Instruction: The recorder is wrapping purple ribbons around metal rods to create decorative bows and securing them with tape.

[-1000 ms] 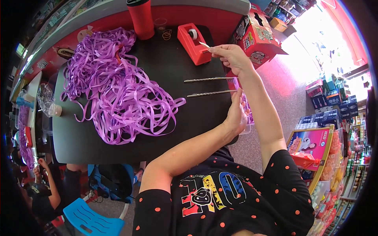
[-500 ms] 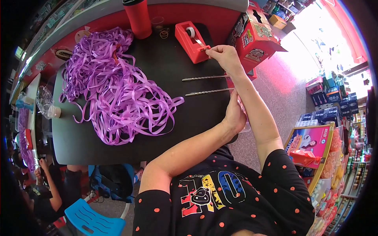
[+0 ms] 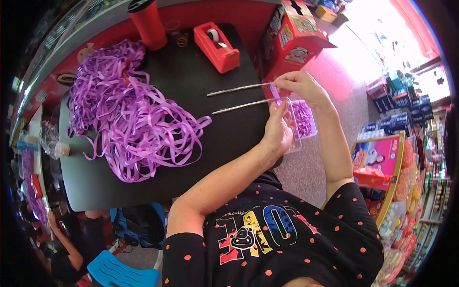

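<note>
"What's around the hands, biggest first?"

"On my feed, the dark surface [image 3: 234, 138] stretches leftward from the left hand [image 3: 279, 129]. A tangled heap of purple ribbon [image 3: 136, 115] lies on it, well off to that hand's left."

"And beyond the right hand [image 3: 303, 90]?"

"I see a red carton [image 3: 294, 38] ahead of it. Far ahead and to its left stands a red tumbler [image 3: 149, 26]; nearer, also ahead and left, sits a red tape dispenser [image 3: 223, 58]."

"Anything smaller?"

"A clear container [image 3: 314, 128] of short purple pieces [image 3: 302, 117] shows just right of the left hand, with the right hand ahead of it. I can't tell what supports it."

"And at the fingers?"

"Two slim, twisted metal rods [image 3: 238, 89], side by side and apart, reach left from there over the surface. A purple strip [image 3: 276, 93] spans their right ends, between the hands."

"Grip?"

"I read the right hand as pinching the strip by the farther rod. The left hand's fingers are curled near the nearer rod; whether they grip anything, I can't tell."
</note>
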Demonstrator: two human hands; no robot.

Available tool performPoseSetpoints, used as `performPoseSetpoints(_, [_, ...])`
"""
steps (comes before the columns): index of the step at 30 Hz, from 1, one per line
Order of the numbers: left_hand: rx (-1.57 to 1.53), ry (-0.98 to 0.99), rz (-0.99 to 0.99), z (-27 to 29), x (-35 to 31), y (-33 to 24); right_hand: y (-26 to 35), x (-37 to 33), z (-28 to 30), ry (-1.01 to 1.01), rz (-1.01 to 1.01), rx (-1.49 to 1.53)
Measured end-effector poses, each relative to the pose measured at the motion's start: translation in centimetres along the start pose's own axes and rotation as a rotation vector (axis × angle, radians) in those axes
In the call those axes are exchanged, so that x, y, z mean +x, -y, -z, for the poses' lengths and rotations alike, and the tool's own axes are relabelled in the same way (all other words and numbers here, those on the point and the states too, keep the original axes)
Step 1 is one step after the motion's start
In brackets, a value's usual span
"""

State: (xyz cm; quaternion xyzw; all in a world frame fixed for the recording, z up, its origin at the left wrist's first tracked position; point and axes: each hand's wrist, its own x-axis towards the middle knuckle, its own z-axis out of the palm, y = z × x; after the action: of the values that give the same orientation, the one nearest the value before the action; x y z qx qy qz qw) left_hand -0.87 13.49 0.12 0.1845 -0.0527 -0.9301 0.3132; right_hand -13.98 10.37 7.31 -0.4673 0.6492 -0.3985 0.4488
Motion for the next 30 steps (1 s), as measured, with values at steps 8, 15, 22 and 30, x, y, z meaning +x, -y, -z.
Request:
performPoseSetpoints(8, [0.121,0.015,0.011,0.3,0.2,0.0,-1.9,-6.0,0.9,-0.13,-0.008,-0.288])
performPoseSetpoints(15, [0.175,0.004,0.034,0.3,0.1,0.2,-1.3,-8.0,0.1,-0.157,-0.096,-0.408])
performPoseSetpoints(22, [0.219,-0.073,0.029,-0.1,-0.2,0.3,-3.3,-9.3,-0.5,-0.377,0.059,-0.418])
performPoseSetpoints(30, [0.189,-0.059,0.011,0.2,0.1,0.2,-4.9,-9.1,-0.7,-0.348,0.0,-0.13])
